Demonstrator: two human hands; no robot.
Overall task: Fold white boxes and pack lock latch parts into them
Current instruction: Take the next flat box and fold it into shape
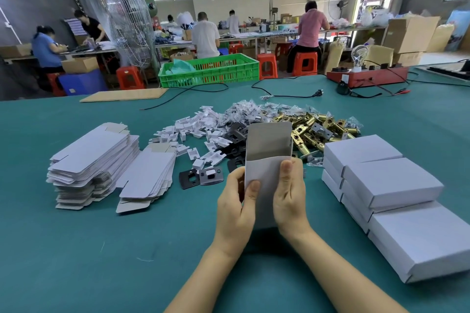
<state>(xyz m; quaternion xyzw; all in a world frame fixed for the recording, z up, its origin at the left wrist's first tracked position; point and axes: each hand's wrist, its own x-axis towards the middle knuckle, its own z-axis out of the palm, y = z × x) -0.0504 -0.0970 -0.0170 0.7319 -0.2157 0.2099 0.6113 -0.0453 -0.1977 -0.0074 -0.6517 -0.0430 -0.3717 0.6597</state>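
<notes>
Folding step: the left hand (235, 207) and right hand (290, 198) both pinch a white box (267, 160), upright above the table's (101, 249) near edge, top flap open. Its bottom is hidden, probably closed. Next, reach for the brass latches (312, 129) mid-table.

Head view: I hold a white box (267, 175) upright above the green table (101, 249), top flap open, my left hand (236, 211) and right hand (290, 201) gripping its lower half, thumbs on the front panel. Left of the box lie stacked flat box blanks (94, 160); right of it, closed white boxes (386, 185); behind it, brass latches (318, 129), black strike plates (234, 134) and white plastic inserts (193, 132).
</notes>
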